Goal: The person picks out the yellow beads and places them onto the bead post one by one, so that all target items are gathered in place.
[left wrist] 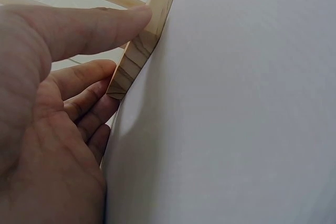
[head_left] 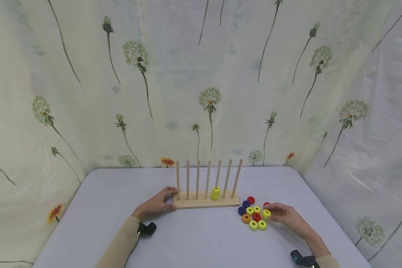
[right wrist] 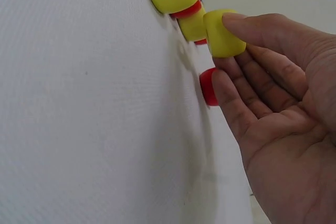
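A wooden peg rack (head_left: 206, 203) stands upright on the table, its row of several pegs rising from a flat base. Yellow beads (head_left: 215, 193) sit low on the fifth peg from the left. My left hand (head_left: 159, 201) holds the left end of the base, thumb at the front and fingers behind; the left wrist view shows the base's end (left wrist: 131, 64) between them. To the right of the rack, my right hand (head_left: 289, 219) pinches a yellow bead (right wrist: 223, 34) between thumb and fingers. A red bead (right wrist: 208, 86) lies just behind its fingertips.
Beside the right hand lies a loose cluster of beads: red (head_left: 256, 217), blue (head_left: 242, 210), orange (head_left: 246, 218) and yellow (head_left: 253, 225). A white cloth covers the table (head_left: 201, 242). A flower-patterned curtain (head_left: 174, 93) hangs behind and at both sides.
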Action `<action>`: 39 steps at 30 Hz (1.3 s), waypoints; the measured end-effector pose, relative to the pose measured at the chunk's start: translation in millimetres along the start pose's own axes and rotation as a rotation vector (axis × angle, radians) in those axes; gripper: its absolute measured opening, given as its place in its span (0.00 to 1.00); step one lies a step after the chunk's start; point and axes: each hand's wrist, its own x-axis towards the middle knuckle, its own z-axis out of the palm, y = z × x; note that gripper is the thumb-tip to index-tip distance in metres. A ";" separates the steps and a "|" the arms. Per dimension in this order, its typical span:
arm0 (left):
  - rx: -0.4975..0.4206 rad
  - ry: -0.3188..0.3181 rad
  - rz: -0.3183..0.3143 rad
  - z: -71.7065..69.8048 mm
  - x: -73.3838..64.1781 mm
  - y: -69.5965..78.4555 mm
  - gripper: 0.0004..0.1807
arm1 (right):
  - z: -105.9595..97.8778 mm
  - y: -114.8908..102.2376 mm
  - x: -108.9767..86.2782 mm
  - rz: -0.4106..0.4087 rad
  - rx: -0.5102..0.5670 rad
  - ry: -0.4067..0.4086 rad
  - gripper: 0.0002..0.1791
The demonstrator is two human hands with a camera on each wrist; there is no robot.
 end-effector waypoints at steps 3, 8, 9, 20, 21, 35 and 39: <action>0.001 0.002 -0.002 -0.2 0.6 -0.3 0.36 | -0.9 -1.3 0.4 0.013 -0.002 0.002 0.28; -0.003 0.006 -0.007 -1.1 1.9 -0.1 0.36 | -3.5 -4.5 -0.5 0.011 -0.026 0.006 0.29; -0.001 0.007 -0.005 -1.3 2.0 0.0 0.37 | -4.0 -5.1 -0.6 0.009 -0.027 0.008 0.30; 0.016 0.003 0.025 -1.4 1.2 -0.3 0.37 | 2.8 -16.1 0.5 -0.031 0.010 -0.012 0.31; 0.016 0.003 0.024 -1.3 1.1 0.0 0.37 | 4.0 -17.5 0.6 -0.032 0.018 -0.013 0.31; 0.011 -0.010 0.062 -0.5 1.2 0.0 0.36 | 14.7 -41.4 -3.9 -0.083 0.023 -0.058 0.28; 0.010 -0.014 0.054 -0.7 1.3 0.3 0.37 | 17.9 -47.6 -3.3 -0.104 0.013 -0.054 0.27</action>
